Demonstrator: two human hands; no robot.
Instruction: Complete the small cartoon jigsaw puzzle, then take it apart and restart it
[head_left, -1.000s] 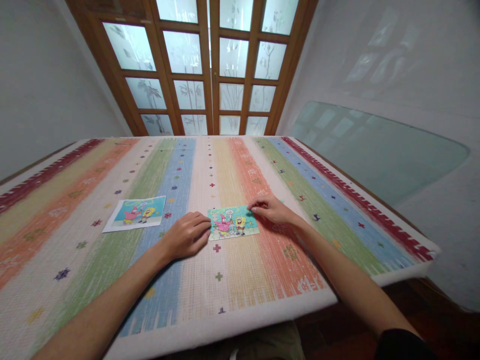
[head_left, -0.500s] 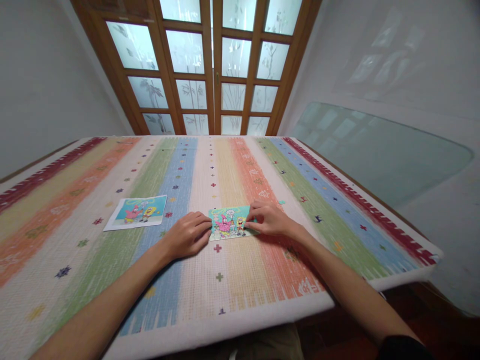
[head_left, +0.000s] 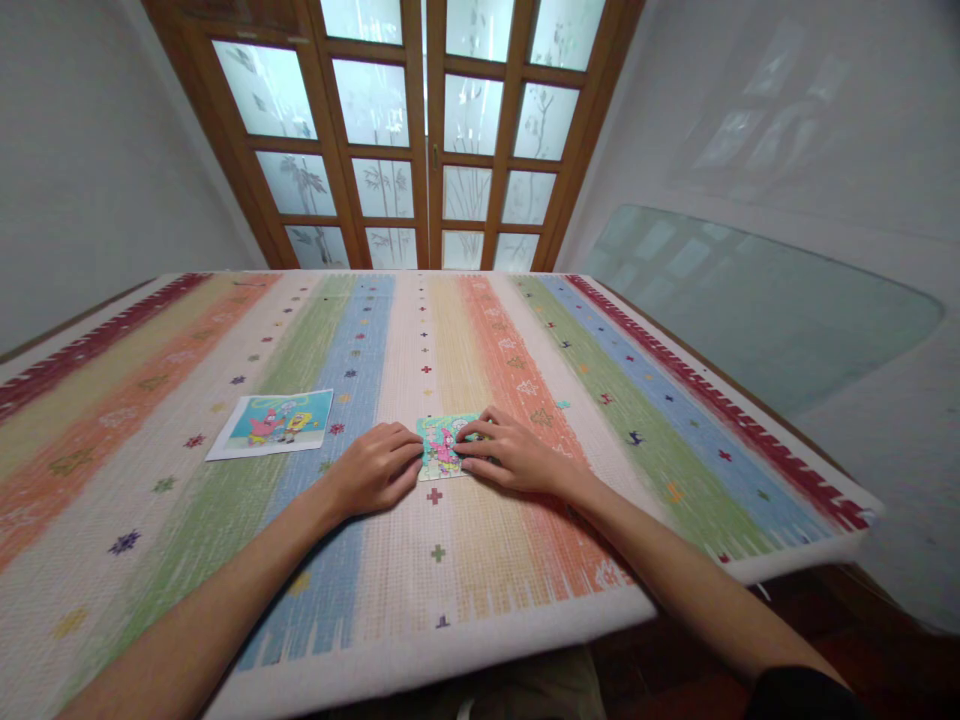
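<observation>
A small jigsaw puzzle (head_left: 439, 452) with a cartoon picture lies flat on the striped tablecloth, its pieces joined. At its left edge my left hand (head_left: 382, 465) is closed, the curled fingertips and thumb holding the border. My right hand (head_left: 517, 450) lies over the puzzle's right half, fingers apart and tips on the surface, so that half is largely hidden. A printed picture sheet (head_left: 274, 422) with a similar cartoon scene rests to the left. One small teal jigsaw piece (head_left: 563, 404) sits apart, just beyond my right hand.
The striped tablecloth (head_left: 480, 560) covers a wide table, whose near edge runs in front of my body. A rounded glass panel (head_left: 765, 290) leans by the right wall. Wooden doors with frosted panes (head_left: 465, 190) stand behind the table.
My right hand has slid left across the puzzle from its right end, and its fingers have spread over the picture. My left hand stays at the left edge.
</observation>
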